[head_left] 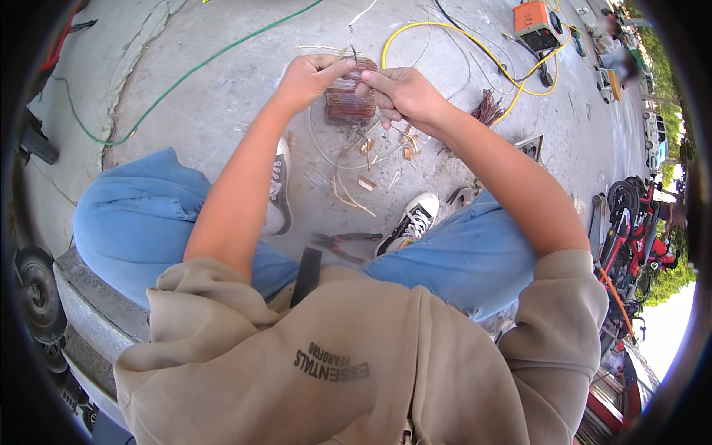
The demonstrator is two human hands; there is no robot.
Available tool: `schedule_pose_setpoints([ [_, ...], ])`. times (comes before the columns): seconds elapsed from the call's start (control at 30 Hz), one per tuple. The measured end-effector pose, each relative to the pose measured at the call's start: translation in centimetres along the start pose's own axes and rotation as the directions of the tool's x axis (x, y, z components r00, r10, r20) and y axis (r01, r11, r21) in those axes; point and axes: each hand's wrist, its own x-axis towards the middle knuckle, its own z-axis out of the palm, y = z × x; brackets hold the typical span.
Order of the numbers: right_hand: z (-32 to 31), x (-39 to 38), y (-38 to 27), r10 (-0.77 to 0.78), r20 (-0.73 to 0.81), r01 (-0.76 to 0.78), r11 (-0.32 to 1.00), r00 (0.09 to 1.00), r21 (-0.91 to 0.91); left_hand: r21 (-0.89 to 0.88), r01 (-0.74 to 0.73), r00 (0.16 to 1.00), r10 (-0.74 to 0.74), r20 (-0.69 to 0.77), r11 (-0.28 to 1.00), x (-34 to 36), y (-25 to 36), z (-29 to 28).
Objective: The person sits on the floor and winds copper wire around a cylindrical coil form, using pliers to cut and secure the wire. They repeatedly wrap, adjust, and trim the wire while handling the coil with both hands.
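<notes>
Out in front of me, a reddish-brown coil of copper wire [350, 109], wound in a block, stands on the concrete floor. My left hand [311, 80] is over its left upper corner, thumb and finger pinched on a thin dark wire [354, 53] that rises from the coil's top. My right hand [406, 95] is closed at the coil's upper right, thumb and forefinger pinched near the same wire; its fingers hide what lies between them. A pale wire [319, 48] sticks out to the left behind my left hand.
Pliers [348, 237] lie between my shoes, with wire scraps [348, 194] and small copper-coloured pieces [367, 182] beyond. A brown wire bundle [487, 109] is at right. A yellow hose [393, 37], green hose [215, 55] and orange machine [535, 26] lie farther off. Motorbikes [630, 237] stand right.
</notes>
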Motion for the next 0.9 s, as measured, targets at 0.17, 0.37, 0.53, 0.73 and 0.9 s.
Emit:
schedule_pose_setpoints([
  [0.17,-0.4,2.4,0.2,-0.065,-0.090,0.057,0.994,0.994,-0.090,-0.087,0.114,0.993,-0.112,0.026,0.990,-1.1,-1.7,-2.2],
  [0.37,-5.1,3.9,3.4,0.035,-0.259,-0.091,0.975,0.965,-0.204,-0.238,0.300,0.941,-0.327,-0.083,0.924,-2.0,-12.4,-5.3],
  [0.53,-7.6,6.2,9.8,0.189,-0.324,-0.267,0.940,0.927,-0.214,0.012,0.450,0.887,-0.445,-0.125,0.893,-1.1,-14.9,-3.7],
  [0.73,-7.3,10.7,14.1,-0.019,-0.246,-0.019,0.988,0.969,-0.150,0.226,0.186,0.983,-0.180,-0.045,0.956,2.6,-14.8,-1.8],
  [0.9,-5.9,12.5,13.6,-0.067,-0.141,0.060,0.997,0.988,-0.057,0.412,0.034,0.995,-0.069,0.070,0.910,5.2,-15.7,0.1],
])
